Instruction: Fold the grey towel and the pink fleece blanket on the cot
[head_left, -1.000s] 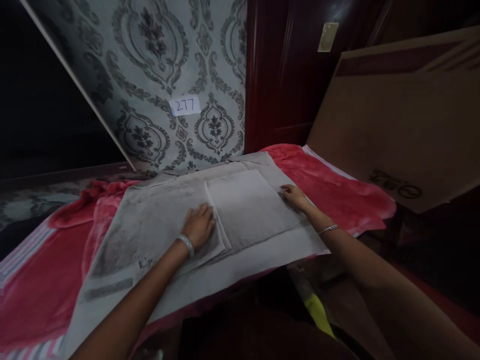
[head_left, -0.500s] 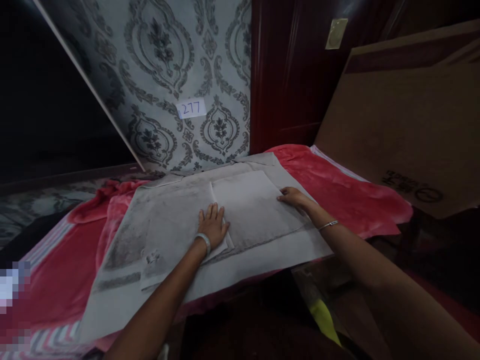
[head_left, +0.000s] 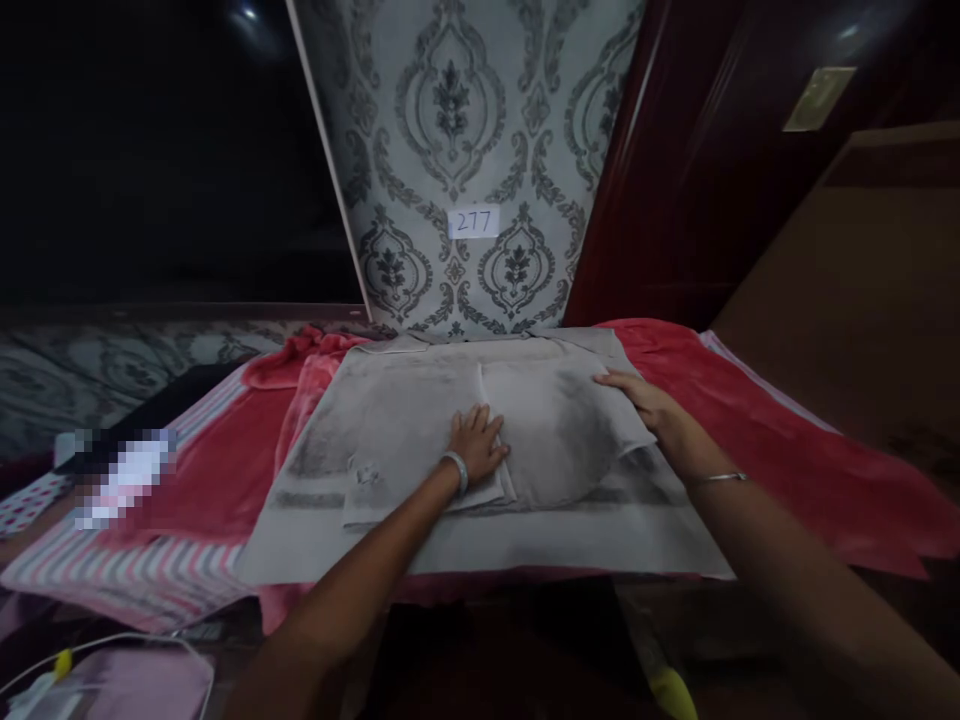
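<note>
While the person's left hand [head_left: 478,443] presses flat, fingers apart, beside the pale crease in the folded light grey fabric [head_left: 412,430], the right hand [head_left: 651,408] is clamped on the fabric's right-hand edge, holding it a little raised. That fabric lies across the middle of a wider light grey cloth sheet [head_left: 487,550], itself spread over a plush red blanket [head_left: 757,450]. Over to the right I see a large brown cardboard box [head_left: 862,270], its inside hidden from me.
</note>
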